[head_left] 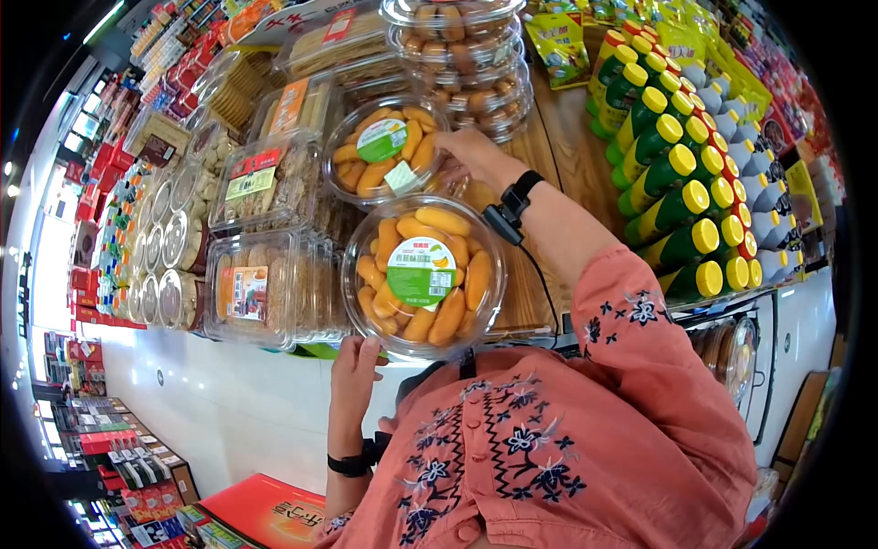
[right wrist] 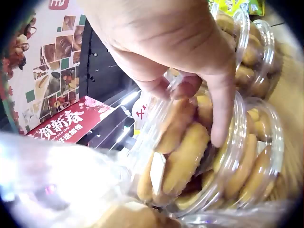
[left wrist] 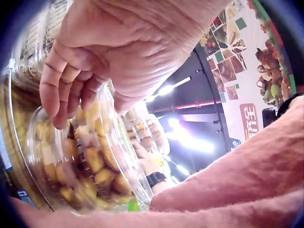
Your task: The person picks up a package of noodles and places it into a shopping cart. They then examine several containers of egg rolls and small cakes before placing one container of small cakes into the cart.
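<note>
Here, grips the near tub (head_left: pixel 422 274) at the shelf (head_left: pixel 562 146) front edge with the left hand (head_left: pixel 355 368) curled round its rim; pinches the far tub (head_left: pixel 384 151) just behind with the right hand (head_left: pixel 468 154)

Near tub (head_left: pixel 348 274) and far tub (head_left: pixel 327 172) show orange-yellow biscuits (head_left: pixel 448 311), green-and-white labels (head_left: pixel 421 268); bottles (head_left: pixel 660 213) green, yellow-capped; sleeve (head_left: pixel 631 366) pink, dark-flowered

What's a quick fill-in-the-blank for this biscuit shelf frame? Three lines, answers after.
The front tub and rear tub of finger biscuits each carry a white and ____ label.
The left hand grips the front tub, the right hand the rear tub: ____ tub per hand.
The green bottles on the right have ____ caps.
Missing: green; one; yellow.
</note>
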The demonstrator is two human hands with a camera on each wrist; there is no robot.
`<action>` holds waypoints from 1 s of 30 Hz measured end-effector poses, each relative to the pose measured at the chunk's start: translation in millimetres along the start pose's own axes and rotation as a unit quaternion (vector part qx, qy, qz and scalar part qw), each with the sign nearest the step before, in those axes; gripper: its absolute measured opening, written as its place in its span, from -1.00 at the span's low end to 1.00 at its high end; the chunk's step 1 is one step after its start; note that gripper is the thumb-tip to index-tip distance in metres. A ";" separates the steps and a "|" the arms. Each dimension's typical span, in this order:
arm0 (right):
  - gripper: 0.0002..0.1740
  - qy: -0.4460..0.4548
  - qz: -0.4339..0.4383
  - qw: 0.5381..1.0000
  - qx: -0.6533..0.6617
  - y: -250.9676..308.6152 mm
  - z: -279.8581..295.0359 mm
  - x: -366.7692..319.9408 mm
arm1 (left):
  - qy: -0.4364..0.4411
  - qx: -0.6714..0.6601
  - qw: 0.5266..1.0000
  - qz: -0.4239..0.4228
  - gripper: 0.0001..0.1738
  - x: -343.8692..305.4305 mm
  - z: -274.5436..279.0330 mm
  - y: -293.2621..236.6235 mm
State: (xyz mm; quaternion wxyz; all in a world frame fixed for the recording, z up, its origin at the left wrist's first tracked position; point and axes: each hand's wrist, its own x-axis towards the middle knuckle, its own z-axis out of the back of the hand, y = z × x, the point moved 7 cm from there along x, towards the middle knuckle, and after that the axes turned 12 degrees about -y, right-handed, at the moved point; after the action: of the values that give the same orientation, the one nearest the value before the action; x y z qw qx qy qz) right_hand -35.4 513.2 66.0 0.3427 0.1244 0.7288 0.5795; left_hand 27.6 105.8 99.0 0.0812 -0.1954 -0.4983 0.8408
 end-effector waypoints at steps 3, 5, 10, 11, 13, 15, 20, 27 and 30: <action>-0.58 0.018 0.020 0.998 0.059 17.1 -2.1 -10.0 | -0.001 -0.005 1.000 -0.001 -0.54 0.7 0.4 -2.1; -0.59 0.020 0.011 0.998 0.051 14.4 -1.3 -8.4 | 0.000 -0.007 1.000 0.000 -0.55 3.9 1.3 -0.8; -0.72 0.022 0.001 0.998 0.066 8.4 11.5 -20.9 | 0.000 -0.008 1.000 0.002 -0.56 9.9 1.2 5.3; -0.71 0.027 -0.004 0.996 0.083 11.1 15.2 -25.8 | -0.001 -0.004 1.000 0.004 -0.57 11.9 1.6 8.3; -0.71 0.033 0.010 0.994 0.108 23.5 22.6 -38.8 | 0.003 -0.014 1.000 0.014 -0.56 13.9 1.1 10.8; -0.73 0.040 0.046 0.990 0.125 41.1 28.8 -55.8 | 0.011 -0.042 0.999 0.032 -0.55 14.3 0.3 10.8; -0.81 0.110 0.093 0.989 0.044 64.0 38.9 -110.0 | 0.025 -0.091 0.994 0.060 -0.49 12.3 -3.2 6.1; -0.74 0.175 0.093 0.974 -0.107 36.8 27.4 -167.5 | -0.036 -0.204 0.977 0.052 -0.16 9.0 1.5 -2.9; -0.68 0.186 0.105 0.966 -0.144 30.6 20.0 -179.5 | 0.048 -0.255 0.966 0.007 -0.07 16.9 -6.2 -7.0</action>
State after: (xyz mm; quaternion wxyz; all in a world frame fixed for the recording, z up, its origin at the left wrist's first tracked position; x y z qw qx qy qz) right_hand 102.6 433.6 156.4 0.1526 0.0393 0.6715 0.7241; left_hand 14.4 119.8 98.3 0.0467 -0.2533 -0.6906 0.6758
